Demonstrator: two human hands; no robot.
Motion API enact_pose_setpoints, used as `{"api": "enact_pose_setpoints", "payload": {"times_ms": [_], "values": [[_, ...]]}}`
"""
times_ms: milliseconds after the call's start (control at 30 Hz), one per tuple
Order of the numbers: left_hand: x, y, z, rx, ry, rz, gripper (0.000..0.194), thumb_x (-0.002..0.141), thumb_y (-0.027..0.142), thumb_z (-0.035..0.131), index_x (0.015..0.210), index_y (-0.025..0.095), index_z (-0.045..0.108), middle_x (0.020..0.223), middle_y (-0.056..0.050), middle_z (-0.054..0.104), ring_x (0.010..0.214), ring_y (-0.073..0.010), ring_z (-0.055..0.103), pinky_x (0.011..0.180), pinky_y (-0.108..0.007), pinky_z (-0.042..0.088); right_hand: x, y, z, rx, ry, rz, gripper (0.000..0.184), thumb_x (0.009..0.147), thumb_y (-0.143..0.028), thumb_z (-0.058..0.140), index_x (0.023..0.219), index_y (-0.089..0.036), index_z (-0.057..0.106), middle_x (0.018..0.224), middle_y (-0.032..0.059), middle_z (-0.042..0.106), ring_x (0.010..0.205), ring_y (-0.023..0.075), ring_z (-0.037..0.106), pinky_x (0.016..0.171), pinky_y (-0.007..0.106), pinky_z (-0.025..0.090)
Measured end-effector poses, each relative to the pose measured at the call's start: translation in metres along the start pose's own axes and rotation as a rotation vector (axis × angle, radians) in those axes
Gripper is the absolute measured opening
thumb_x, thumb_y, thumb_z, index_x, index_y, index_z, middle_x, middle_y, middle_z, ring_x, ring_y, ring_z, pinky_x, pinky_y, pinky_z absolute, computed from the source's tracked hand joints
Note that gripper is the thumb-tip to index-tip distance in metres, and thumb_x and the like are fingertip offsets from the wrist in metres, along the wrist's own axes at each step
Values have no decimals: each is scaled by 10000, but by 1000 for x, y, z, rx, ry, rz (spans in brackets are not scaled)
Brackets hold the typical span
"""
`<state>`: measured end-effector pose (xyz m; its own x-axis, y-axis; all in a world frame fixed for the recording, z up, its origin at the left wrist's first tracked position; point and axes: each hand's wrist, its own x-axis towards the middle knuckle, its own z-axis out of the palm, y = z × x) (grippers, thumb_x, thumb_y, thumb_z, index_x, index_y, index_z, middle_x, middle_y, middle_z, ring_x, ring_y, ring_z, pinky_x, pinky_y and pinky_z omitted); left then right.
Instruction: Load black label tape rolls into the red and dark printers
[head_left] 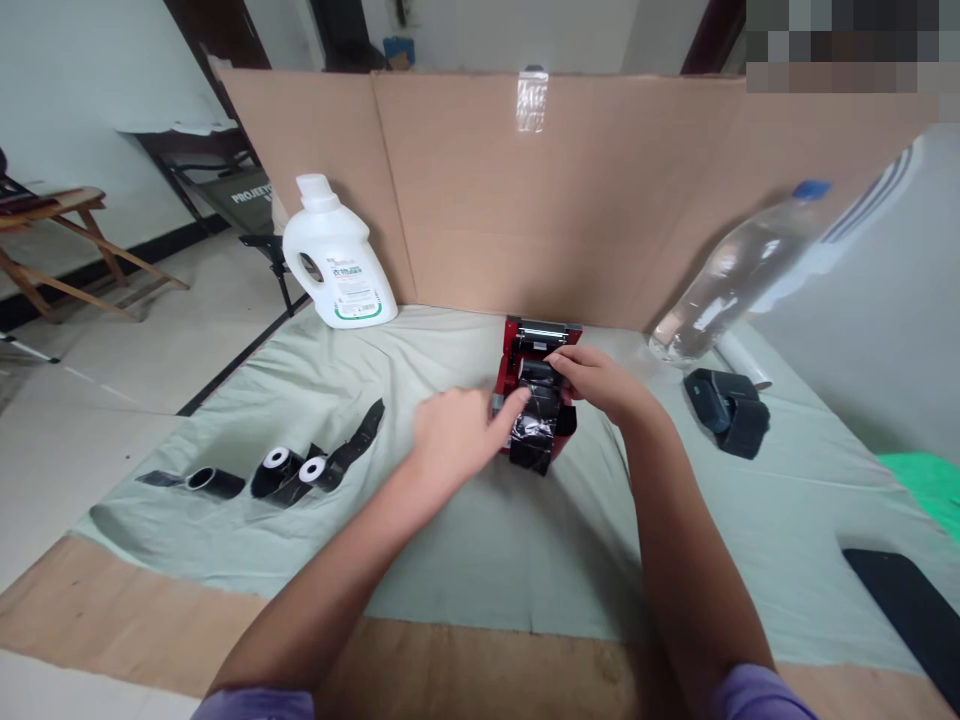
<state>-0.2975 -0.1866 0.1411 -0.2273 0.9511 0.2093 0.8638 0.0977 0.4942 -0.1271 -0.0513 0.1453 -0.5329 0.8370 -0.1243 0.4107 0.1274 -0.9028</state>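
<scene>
A small red and black device [571,338] with a metal roller lies opened on the cloth in front of me. A black roll [534,372] sits inside it, and a loose strip of shiny black film [532,432] hangs from it toward me. My left hand [461,432] grips the device's left side, its thumb laid on the film; its other fingers are partly hidden. My right hand [592,378] is closed at the right end of the roll, thumb and forefinger pinching there. Its lower fingers are curled beside the device.
Several black rolls [279,475] with loose tails lie left on the pale green cloth [442,570]. Behind stand a white detergent jug [341,265], a cardboard panel [465,200] and a tilted clear bottle [731,275]. At right are a black object [726,412] and a black phone-like slab [904,610].
</scene>
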Motion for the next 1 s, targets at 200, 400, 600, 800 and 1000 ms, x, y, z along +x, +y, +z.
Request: {"api": "enact_pose_setpoints", "payload": {"times_ms": [200, 400, 600, 800, 1000], "values": [[10, -14, -33, -132, 39, 279, 368, 918, 406, 623, 1254, 261, 653, 1173, -61, 728, 953, -233, 689, 739, -302, 482, -25, -34, 25, 10, -74, -125, 258, 969, -348, 479, 799, -197, 599, 613, -23, 502, 557, 125, 477, 546, 257, 378], [14, -27, -41, -334, -93, 311, 238, 917, 359, 631, 1100, 243, 731, 1055, -32, 757, 820, -191, 676, 686, -280, 491, -42, -45, 33, -137, -131, -305, 209, 968, -334, 495, 1008, -204, 653, 938, 38, 646, 781, 167, 583, 691, 296, 472], [16, -31, -41, -396, -92, 264, 206, 875, 349, 674, 1041, 243, 733, 958, -21, 750, 768, -178, 663, 661, -274, 485, -39, -39, 33, -297, -92, -536, 278, 910, -147, 522, 1131, -224, 673, 1086, 74, 672, 962, 213, 621, 831, 349, 495], [21, -32, -13, -748, -25, 96, 388, 826, 368, 728, 1167, 219, 618, 965, -33, 733, 805, -171, 684, 689, -266, 524, -39, -38, 37, -366, 73, -513, 236, 948, -181, 496, 1093, -212, 679, 1010, 63, 705, 882, 215, 635, 768, 347, 477], [25, -31, -9, -914, -41, 112, 324, 818, 359, 736, 1072, 173, 658, 888, -35, 735, 849, -187, 698, 747, -271, 524, -40, -35, 39, -344, 96, -505, 236, 962, -200, 485, 1129, -181, 650, 1037, 89, 690, 920, 227, 637, 804, 357, 468]]}}
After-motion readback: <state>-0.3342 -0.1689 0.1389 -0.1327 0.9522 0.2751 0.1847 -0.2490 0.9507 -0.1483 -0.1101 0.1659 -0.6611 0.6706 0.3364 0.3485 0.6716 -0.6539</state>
